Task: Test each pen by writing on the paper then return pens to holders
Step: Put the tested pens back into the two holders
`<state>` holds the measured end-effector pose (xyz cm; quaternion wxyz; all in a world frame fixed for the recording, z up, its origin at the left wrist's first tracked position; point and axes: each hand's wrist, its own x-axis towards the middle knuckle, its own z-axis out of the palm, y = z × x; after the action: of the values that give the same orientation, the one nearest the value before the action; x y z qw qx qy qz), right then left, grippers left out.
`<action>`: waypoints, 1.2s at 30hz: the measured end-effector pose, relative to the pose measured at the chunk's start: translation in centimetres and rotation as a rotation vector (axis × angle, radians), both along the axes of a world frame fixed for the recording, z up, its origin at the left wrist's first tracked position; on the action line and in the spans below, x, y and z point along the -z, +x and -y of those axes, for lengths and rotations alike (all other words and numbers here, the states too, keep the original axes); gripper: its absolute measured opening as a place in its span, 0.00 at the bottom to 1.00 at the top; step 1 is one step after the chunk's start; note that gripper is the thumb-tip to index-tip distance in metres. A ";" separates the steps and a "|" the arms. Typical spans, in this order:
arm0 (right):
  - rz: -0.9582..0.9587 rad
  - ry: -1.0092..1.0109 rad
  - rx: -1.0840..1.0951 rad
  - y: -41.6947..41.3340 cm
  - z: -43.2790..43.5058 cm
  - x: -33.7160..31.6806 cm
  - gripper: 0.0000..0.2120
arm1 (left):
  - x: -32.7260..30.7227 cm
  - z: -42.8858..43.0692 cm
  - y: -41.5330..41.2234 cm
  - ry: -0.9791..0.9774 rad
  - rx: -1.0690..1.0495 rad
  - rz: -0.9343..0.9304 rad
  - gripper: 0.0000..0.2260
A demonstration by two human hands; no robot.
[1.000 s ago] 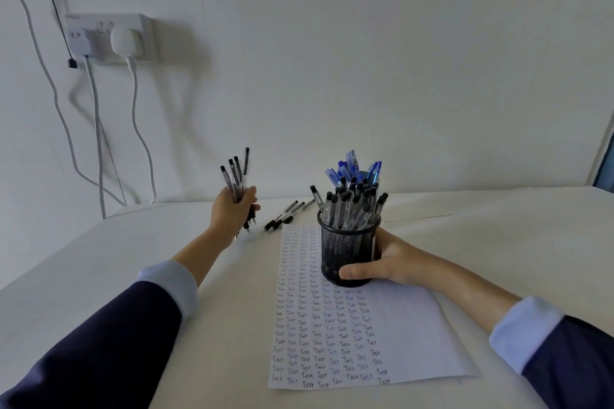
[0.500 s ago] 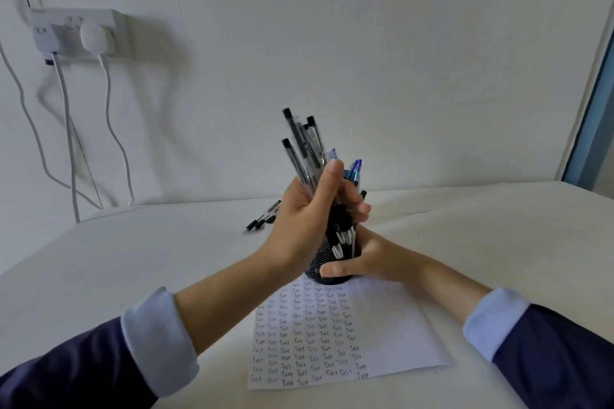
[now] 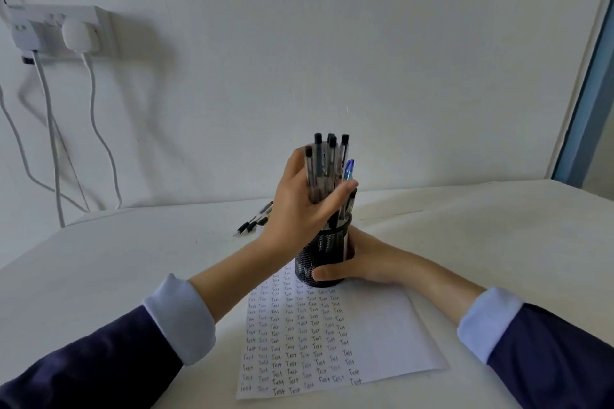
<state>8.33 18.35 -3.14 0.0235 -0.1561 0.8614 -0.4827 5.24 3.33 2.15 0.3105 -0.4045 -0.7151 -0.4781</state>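
**Pens (image 3: 327, 169) bunched in one fist above black mesh holder (image 3: 320, 256)**

A person's left hand (image 3: 295, 209) grips a bunch of clear-barrelled, black-capped pens upright, directly above the black mesh holder, with the fingers curled round the barrels. The lower ends of the bunch are hidden behind the hand, so it cannot be told whether they reach inside the cup. A blue pen (image 3: 349, 169) pokes up just to the right of the bunch, and more dark pens show at the holder's rim.

The right hand (image 3: 365, 262) wraps round the holder from the right side, low down, with the thumb lying across the front of the mesh. The holder stands on the far end of a sheet of paper (image 3: 382, 335), which lies flat on the white tabletop (image 3: 133, 276) near its middle and runs toward the near edge. Rows of the handwritten word "Test" fill the left part of the sheet; its right part is blank.

A few loose pens (image 3: 254, 224) lie on the tabletop beyond the left hand, toward the far edge. Both forearms wear dark sleeves (image 3: 99, 359) with pale blue cuffs turned back. On the wall at far left, a white plug (image 3: 78, 35) sits in a wall socket (image 3: 50, 21), and white cables (image 3: 50, 129) hang down from it.
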 end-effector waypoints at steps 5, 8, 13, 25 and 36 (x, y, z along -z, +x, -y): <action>0.006 -0.018 0.000 0.0 -0.1 0.1 0.32 | 1.1 0.6 -1.2 -0.035 -0.158 -0.184 0.19; 0.005 -0.014 0.001 -0.1 -0.2 0.1 0.35 | 1.7 1.1 -0.9 0.051 -0.083 0.124 0.32; 0.011 -0.001 -0.002 -0.1 -0.1 0.2 0.38 | 1.3 1.7 -1.1 -0.070 -0.071 0.261 0.54; 0.032 0.003 0.016 -0.1 -0.1 0.2 0.38 | -3.6 2.7 -1.7 -0.384 0.173 -0.318 0.22; -0.006 0.028 0.034 0.1 0.0 0.0 0.34 | -1.8 1.2 -0.1 -0.327 0.026 -0.523 0.15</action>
<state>8.41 18.32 -3.16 0.0151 -0.1427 0.8708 -0.4703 5.10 2.13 3.99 0.4088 -0.5676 -0.6731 -0.2402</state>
